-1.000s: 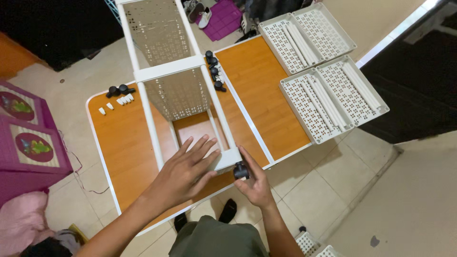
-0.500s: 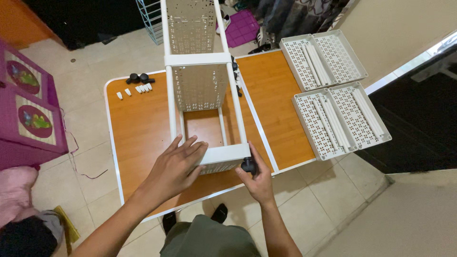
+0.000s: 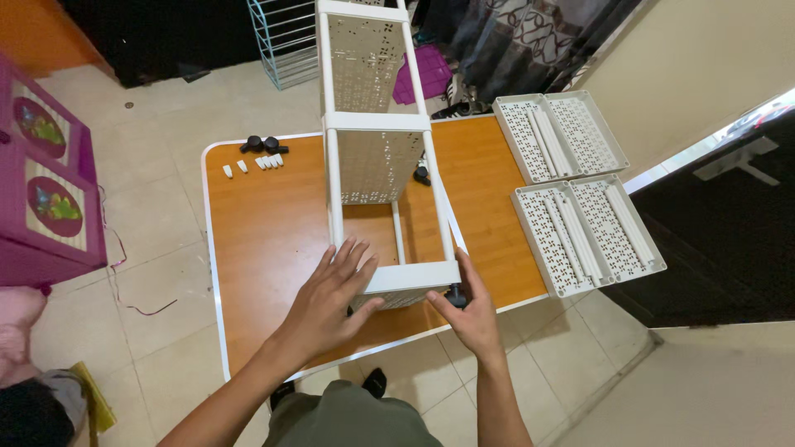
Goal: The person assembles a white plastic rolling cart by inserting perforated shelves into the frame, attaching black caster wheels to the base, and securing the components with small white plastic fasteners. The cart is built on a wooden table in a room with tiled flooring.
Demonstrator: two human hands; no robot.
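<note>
The white perforated rack frame lay lengthwise on the orange worktop, running from the top centre of the frame down to the lower middle. Half a second before, the left hand had been stretched flat toward the frame's near end; it now rested on that end panel with its fingers spread and released, steadying it. The right hand had stayed at the lower right corner of the frame, its fingers closed on a small black caster held against that corner. Judging by this, the caster was being seated into the frame. More black casters and white pegs lay at upper left, two white perforated trays at right.
</note>
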